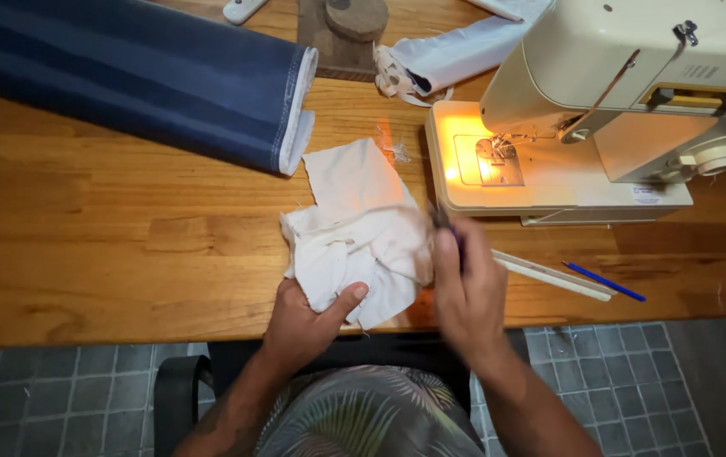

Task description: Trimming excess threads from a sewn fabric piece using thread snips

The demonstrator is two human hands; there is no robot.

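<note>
just before the sewing machine (600, 110), cream cloth (354, 245) gripped by left hand (304, 322), small dark tool, blurred, pinched in right hand (464, 296)

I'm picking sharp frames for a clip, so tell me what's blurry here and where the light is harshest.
Head view: the right hand and the dark tool tip above it are smeared by motion blur; the left hand on the cream cloth is sharp; the sewing machine lamp blows out its bed in orange glare.
</note>
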